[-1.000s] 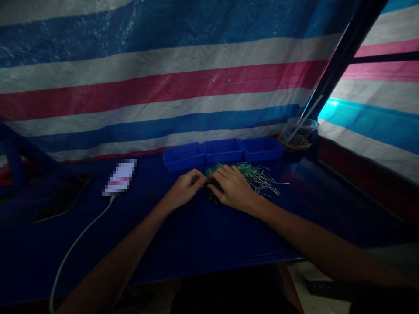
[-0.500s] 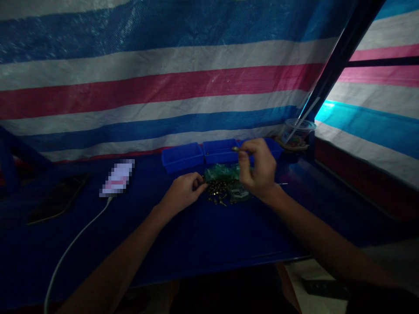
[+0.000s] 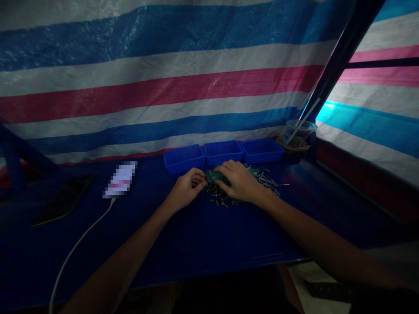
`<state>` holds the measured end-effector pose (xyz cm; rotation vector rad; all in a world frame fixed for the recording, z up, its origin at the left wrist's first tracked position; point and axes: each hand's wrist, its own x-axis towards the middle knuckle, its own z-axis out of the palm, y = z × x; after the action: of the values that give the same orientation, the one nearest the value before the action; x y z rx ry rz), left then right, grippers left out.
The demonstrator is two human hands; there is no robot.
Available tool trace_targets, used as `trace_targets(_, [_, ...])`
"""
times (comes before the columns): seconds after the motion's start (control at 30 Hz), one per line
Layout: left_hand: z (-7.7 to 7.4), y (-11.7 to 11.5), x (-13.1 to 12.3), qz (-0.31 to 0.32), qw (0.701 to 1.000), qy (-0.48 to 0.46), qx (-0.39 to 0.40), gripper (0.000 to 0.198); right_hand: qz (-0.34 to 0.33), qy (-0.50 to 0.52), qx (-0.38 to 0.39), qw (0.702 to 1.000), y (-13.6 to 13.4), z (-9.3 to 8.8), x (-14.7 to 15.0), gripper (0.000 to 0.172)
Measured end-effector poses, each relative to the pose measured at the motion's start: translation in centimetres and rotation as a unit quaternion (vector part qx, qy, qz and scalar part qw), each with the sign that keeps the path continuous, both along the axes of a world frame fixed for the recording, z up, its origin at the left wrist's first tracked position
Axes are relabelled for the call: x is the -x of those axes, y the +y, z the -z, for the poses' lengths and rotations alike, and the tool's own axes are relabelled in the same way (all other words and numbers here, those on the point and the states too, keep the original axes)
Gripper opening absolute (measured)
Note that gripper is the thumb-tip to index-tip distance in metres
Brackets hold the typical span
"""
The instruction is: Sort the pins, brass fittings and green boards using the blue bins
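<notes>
My left hand (image 3: pixel 188 188) is closed in a pinch at the left edge of a loose pile of small brass-coloured metal pieces (image 3: pixel 223 202). Whatever its fingertips hold is too small and dark to make out. My right hand (image 3: pixel 238 179) lies low over a crumpled green plastic bag (image 3: pixel 212 176), touching it, fingers stretched leftward and thumb apart. Part of the bag and pile is hidden beneath that hand. Thin silvery metal pins (image 3: pixel 269 179) lie scattered just right of it.
Three blue trays (image 3: pixel 183 159) stand in a row behind the pile. On the left are a pixelated phone-like slab (image 3: pixel 120 179) with a white cable (image 3: pixel 80 244) and a dark flat device (image 3: pixel 65 200). A clear tub (image 3: pixel 299 128) stands at the back right, before striped sheeting (image 3: pixel 163 87).
My right hand has come down from in front of the trays, where it pinched a small shiny piece, onto the green bag. My left hand has barely moved.
</notes>
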<state>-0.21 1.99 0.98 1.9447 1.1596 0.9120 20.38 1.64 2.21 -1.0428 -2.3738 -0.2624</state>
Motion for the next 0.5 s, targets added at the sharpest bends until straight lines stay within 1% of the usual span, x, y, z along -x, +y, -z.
trace_targets(0.07, [-0.1,-0.1,-0.1,0.020,0.998,-0.058,0.028,0.024,-0.036,-0.019,-0.002,0.999,-0.8,0.2,0.8,0.016])
trace_targets(0.13, [-0.3,-0.3,-0.2,0.036,0.995,-0.085,0.049,0.027,-0.045,-0.029,-0.011,0.998,-1.1,0.1,1.3,0.013])
trace_targets(0.2, [-0.5,-0.3,-0.3,0.043,0.993,-0.092,0.057,0.029,-0.045,-0.030,-0.018,0.998,-1.1,0.0,1.5,0.014])
trace_targets(0.27, [-0.8,-0.4,-0.3,0.042,0.995,-0.079,0.054,0.028,-0.044,-0.020,-0.020,0.999,-0.8,0.0,1.4,0.017])
trace_targets(0.33, [-1.1,-0.4,-0.1,0.028,0.999,-0.035,0.029,0.025,-0.039,0.000,-0.024,0.999,-0.6,0.0,1.2,0.022])
trace_targets(0.4, [-1.5,-0.6,0.2,0.009,0.998,0.058,-0.017,0.022,-0.028,0.033,-0.041,0.998,-0.5,-0.6,0.9,0.026])
trace_targets(0.47, [-1.7,-0.7,0.4,-0.001,0.983,0.171,-0.064,0.022,-0.020,0.091,-0.079,0.993,-0.7,-1.8,0.3,0.029])
trace_targets(0.5, [-1.7,-0.8,0.5,-0.003,0.972,0.218,-0.083,0.023,-0.021,0.131,-0.111,0.985,-0.9,-2.7,0.0,0.028])
